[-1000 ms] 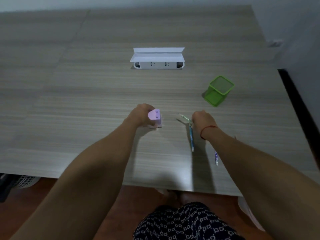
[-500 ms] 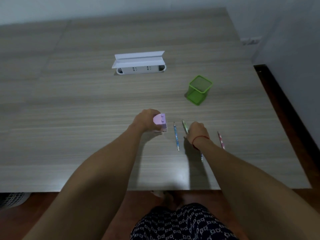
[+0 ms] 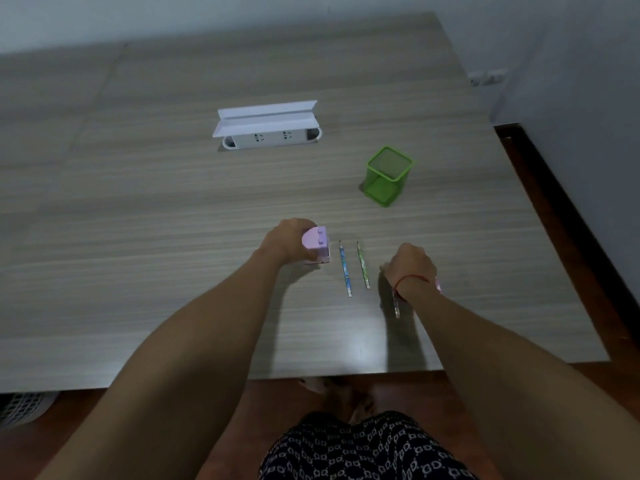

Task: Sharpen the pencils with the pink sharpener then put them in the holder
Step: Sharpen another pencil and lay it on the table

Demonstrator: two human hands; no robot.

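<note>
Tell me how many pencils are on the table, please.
4: blue pencil and green pencil beside the pink sharpener, a third pencil under the right hand, a pink pencil mostly hidden behind it.

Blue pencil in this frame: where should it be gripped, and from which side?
Probably best to pinch the blue pencil on its near half, coming from above. It lies flat with its tip pointing away, so the tip would stay free for the sharpener. The green pencil lies close alongside, so a sideways approach looks cramped.

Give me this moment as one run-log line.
left hand grips pink sharpener | right hand curled, grasp unclear | blue pencil, green pencil flat on table | green holder upright
</note>
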